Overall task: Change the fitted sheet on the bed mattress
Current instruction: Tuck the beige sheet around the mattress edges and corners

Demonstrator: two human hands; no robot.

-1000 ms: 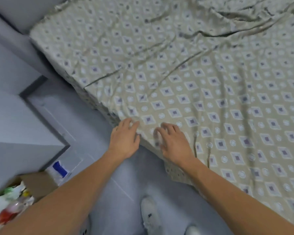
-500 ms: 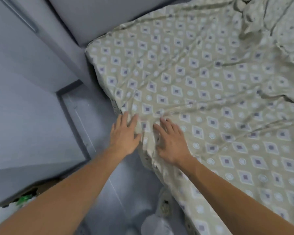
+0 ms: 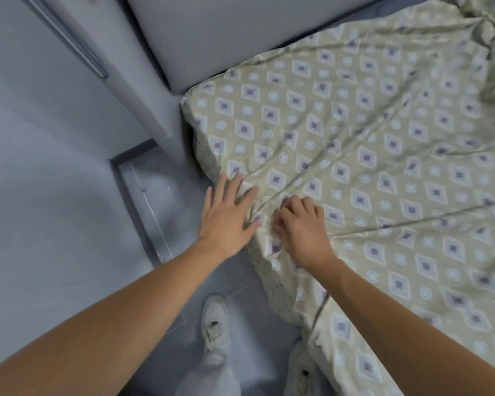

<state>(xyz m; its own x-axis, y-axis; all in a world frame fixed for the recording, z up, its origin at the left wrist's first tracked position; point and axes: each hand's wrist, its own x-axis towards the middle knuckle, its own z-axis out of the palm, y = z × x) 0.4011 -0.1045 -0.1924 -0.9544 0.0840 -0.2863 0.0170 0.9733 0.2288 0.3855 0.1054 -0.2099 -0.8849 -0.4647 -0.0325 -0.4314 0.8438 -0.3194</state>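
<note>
A beige fitted sheet with purple diamonds and white circles covers the mattress, creased toward its left edge and bunched at the top right. My left hand lies flat with spread fingers on the sheet's left edge, near the corner. Beside it, my right hand has its fingers curled into a fold of the sheet and pinches the cloth. Wrinkles fan out from that fold across the bed.
A grey headboard runs along the bed's far end. A grey wall and a narrow strip of tiled floor lie left of the mattress. My white shoe stands on the floor close to the bed's side.
The view has swung toward the bed's corner by the headboard. My right hand's fingers have curled from flat into the cloth. My left hand stays flat on the edge.
</note>
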